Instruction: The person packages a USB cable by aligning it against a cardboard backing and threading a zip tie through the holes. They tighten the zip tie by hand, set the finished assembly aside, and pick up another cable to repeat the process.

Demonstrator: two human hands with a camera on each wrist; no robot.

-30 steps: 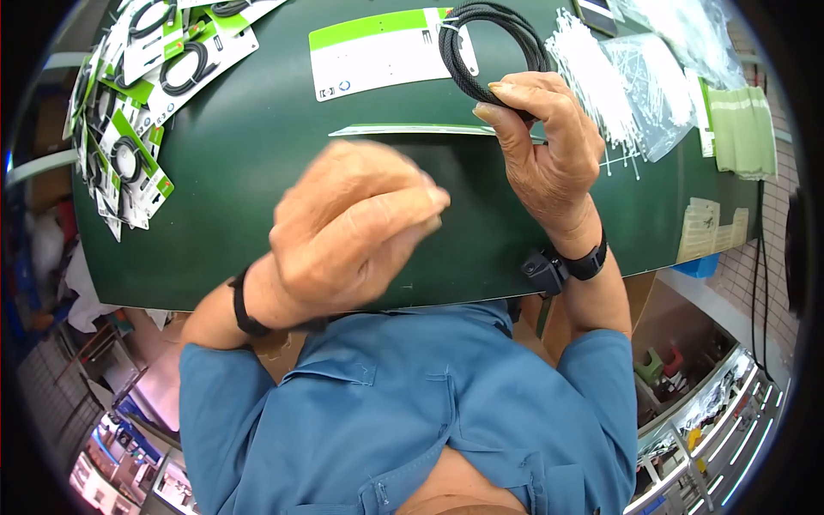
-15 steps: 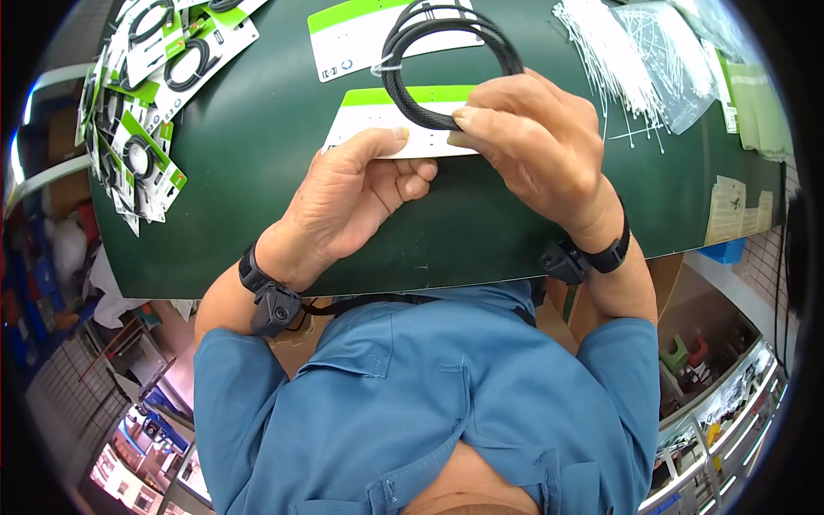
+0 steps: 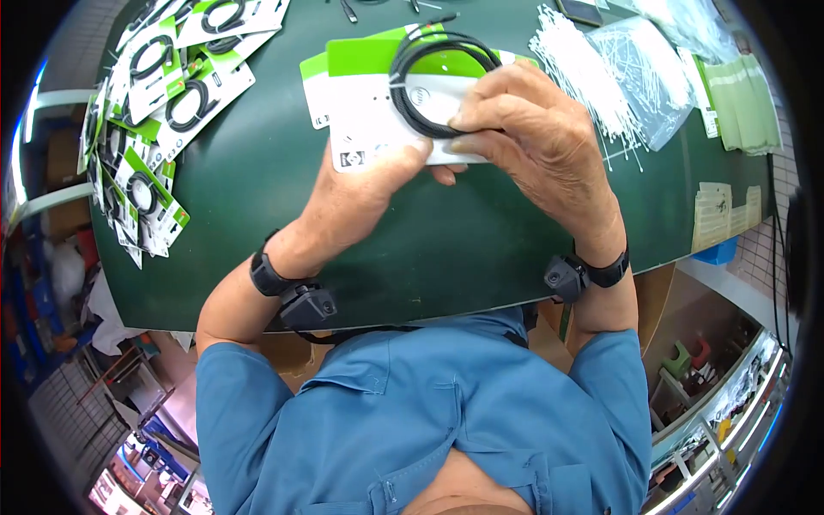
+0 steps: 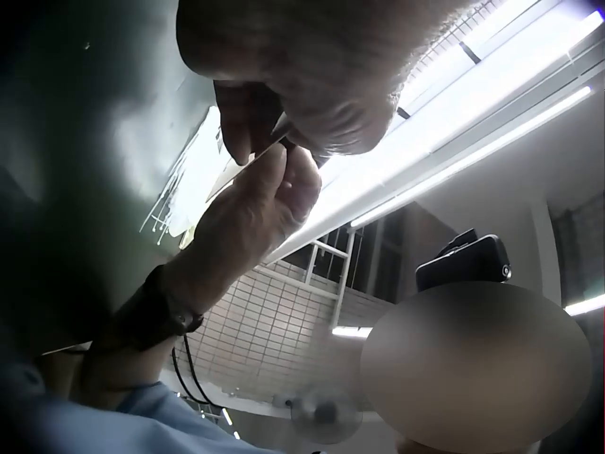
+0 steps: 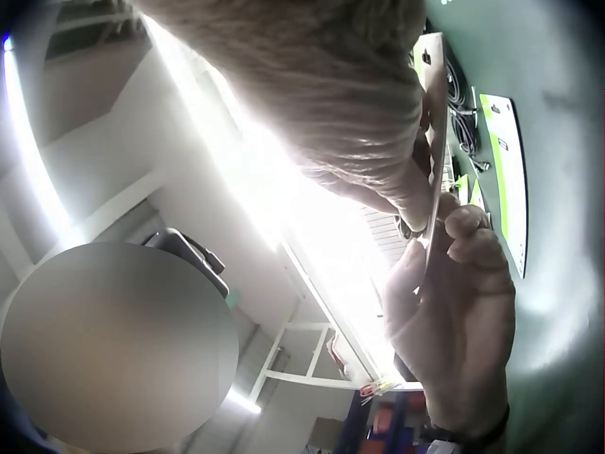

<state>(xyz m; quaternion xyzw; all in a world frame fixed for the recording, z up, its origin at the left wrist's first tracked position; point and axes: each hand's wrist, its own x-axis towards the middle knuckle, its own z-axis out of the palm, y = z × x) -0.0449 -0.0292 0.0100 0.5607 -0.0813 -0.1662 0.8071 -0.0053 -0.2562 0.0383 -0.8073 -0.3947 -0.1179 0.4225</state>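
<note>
In the head view the left hand (image 3: 365,184) pinches the lower edge of a white and green card (image 3: 360,112), thumb in front and fingers behind. The right hand (image 3: 545,142) holds a coiled black braided cable (image 3: 401,94) between thumb and fingers, and the coil lies over the card's face. A pale tie binds the coil at its left side. The right wrist view shows the card (image 5: 438,142) edge-on between the right hand (image 5: 331,95) and the left hand (image 5: 463,312). Dark blur hides much of the left wrist view.
Carded cables (image 3: 189,103) lie heaped at the table's left. Another card (image 3: 314,86) lies behind the held one. White cable ties (image 3: 579,77) and a plastic bag of ties (image 3: 648,81) are at the right, beside green-and-white packaging (image 3: 742,107). Cable ends (image 3: 348,10) show at the far edge.
The left hand has come to the card and raised it to face the camera. The right hand has brought the coil from the upper right to lie over the card.
</note>
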